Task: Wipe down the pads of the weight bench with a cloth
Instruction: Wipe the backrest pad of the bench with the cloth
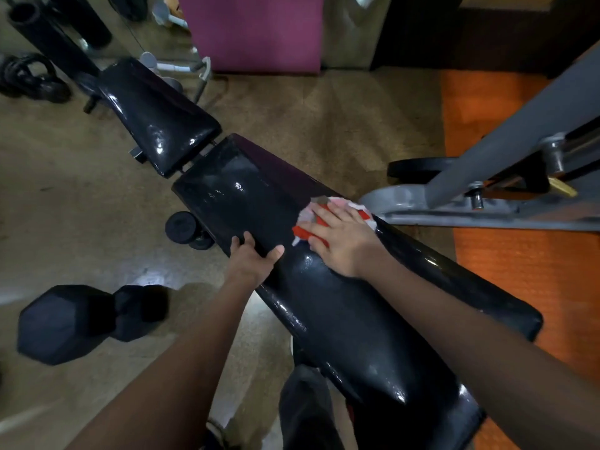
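Your long, glossy black vinyl back pad [341, 306] runs diagonally from lower right toward the centre of the view, with the shorter black vinyl seat pad [156, 115] set just beyond its far end, a narrow gap between the two. Your right hand [337, 241] lies flat on the red-and-white cloth [311, 219], fingers straight and spread, pressing it against the pad's right-hand side about midway along its length; the cloth is bunched under the palm and spills out toward the pad's edge. Your left hand [255, 258] rests on the pad's opposite edge, thumb lying across the top surface and fingers curled over the side, gripping the pad. Streaks on the surface past the cloth may be moisture or glare; the view does not settle which. On the brown floor [324, 118] to your left sits a black hexagonal dumbbell [87, 319], and a smaller round black dumbbell [186, 228] lies beside the bench. A grey metal machine frame [487, 177] stands to the right over an orange mat [526, 271]. A purple panel [250, 30] stands at the far side.
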Demonstrator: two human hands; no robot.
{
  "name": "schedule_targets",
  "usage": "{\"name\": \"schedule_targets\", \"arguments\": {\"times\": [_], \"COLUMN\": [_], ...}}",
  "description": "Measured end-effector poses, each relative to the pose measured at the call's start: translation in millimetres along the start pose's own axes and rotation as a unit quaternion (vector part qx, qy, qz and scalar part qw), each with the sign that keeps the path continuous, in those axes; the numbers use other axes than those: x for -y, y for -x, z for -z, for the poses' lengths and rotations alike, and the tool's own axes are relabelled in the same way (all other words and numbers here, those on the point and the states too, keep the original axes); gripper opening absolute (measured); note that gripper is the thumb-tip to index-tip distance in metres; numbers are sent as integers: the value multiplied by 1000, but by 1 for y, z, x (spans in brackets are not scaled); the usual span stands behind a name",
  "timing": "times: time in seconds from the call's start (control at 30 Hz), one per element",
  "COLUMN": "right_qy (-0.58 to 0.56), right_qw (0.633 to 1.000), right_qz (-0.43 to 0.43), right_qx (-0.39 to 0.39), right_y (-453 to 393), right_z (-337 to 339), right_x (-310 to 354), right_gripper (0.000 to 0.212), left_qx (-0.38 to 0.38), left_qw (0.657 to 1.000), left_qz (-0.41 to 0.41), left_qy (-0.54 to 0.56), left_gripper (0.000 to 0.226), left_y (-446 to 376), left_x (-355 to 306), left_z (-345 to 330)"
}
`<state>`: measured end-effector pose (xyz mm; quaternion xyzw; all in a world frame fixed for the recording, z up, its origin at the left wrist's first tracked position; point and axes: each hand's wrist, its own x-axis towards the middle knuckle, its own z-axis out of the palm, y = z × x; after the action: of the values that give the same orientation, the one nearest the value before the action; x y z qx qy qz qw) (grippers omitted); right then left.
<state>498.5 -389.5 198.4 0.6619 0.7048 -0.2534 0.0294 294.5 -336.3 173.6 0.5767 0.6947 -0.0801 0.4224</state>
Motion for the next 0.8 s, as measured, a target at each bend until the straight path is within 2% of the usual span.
{"name": "schedule_targets", "arguments": {"times": [0.17,0.23,0.37,0.5,0.6,0.7,0.8], "right_qy": [31,30,25,16,33,30,20], "right_qw": [999,999,999,999,999,998,999], "right_qz": [-15,-28,-28,-34,-35,-29,-14], "right_qx": [-14,-14,9,9,24,40,29], "right_y": [123,143,91,-14,-74,-89,-52], "right_z": [13,15,13,2,-4,-5,-8], "right_x": [-11,-14,-10,4,18,21,16], "right_gripper": [50,49,57,46,48,48,47], "left_qx": [0,-1,-3,-9,-14,-18,-20], "left_qw": [1000,1000,999,999,999,1000,1000], "left_qz": [5,4,3,-1,-4,-6,-4], "left_qy": [23,24,38,34,33,24,13], "left_gripper": [98,98,98,98,97,97,98], "left_y": [8,9,7,0,-3,-5,-2], "left_x": [-1,0,3,7,9,9,8], "left_z": [1,0,-3,-7,-10,-9,-7]}}
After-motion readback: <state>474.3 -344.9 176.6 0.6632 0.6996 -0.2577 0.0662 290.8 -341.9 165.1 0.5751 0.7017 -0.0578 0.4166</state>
